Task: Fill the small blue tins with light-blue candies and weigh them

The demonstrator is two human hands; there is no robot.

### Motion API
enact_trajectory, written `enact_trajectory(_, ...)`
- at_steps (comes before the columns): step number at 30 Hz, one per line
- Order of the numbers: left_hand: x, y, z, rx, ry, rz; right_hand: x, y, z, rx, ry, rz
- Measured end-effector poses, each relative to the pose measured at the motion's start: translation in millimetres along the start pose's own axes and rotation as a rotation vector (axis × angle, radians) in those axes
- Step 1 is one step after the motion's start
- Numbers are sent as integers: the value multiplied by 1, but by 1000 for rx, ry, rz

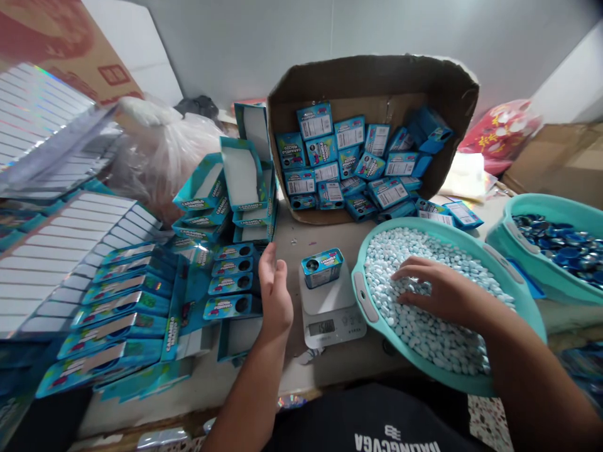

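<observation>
My left hand is upright beside a short row of small blue candy boxes with round holes; its fingers are stretched out, and whether they touch the boxes I cannot tell. My right hand reaches over the turquoise basin, thumb and fingers apart, fingertips at the surface of the pale blue and white candies. Nothing shows in its grasp. Between my hands a blue candy box rests on a white digital scale with its display lit.
Behind the scale, a cardboard carton on its side holds many blue boxes. Display trays are stacked left of it, near larger filled trays. A second turquoise basin with dark blue wrapped pieces stands at right.
</observation>
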State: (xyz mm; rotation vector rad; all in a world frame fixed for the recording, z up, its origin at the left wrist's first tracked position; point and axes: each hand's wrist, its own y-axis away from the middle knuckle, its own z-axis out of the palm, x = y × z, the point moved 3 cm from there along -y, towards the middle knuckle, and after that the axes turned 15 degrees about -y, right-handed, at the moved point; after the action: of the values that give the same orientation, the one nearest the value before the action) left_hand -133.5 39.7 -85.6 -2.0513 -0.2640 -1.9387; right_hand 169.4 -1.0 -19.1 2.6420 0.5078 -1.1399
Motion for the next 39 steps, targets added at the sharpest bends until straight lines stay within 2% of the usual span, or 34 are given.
enact_trajectory(7, -14, -4, -1, -21, 81, -59, 5, -1, 1, -3, -39, 21)
enact_trajectory(21, -7, -1, 1, -73, 42, -47, -3, -1, -3, 47, -35, -30)
enact_trajectory(23, -5, 1, -3, -18, -14, 26, -4, 0, -3, 61, -25, -41)
enact_trajectory(24, 0, 4, -5, 28, -65, 115, -4, 0, -3, 70, -17, -44)
enact_trajectory(26, 16, 15, -7, 107, -226, 380, -4, 0, -3, 96, -1, -45)
enact_trajectory(27, 26, 22, -4, 104, -314, 509, -4, 0, -3, 105, 5, -44)
enact_trajectory(28, 37, 30, 1, 45, -385, 614, -3, -1, -2, 114, 9, -42)
enact_trajectory(30, 55, 46, 19, -228, -511, 729, -2, -2, -1, 130, 13, -45)
enact_trajectory(32, 69, 60, 40, -550, -682, 773, 0, -3, 0, 140, 19, -47)
enact_trajectory(34, 76, 69, 57, -762, -912, 795, 1, -4, 0, 144, 29, -44)
enact_trajectory(36, 81, 71, 69, -849, -1075, 775, 2, -5, 1, 136, 35, -33)
enact_trajectory(39, 87, 70, 78, -916, -1186, 748, -1, -4, 2, 125, 44, -16)
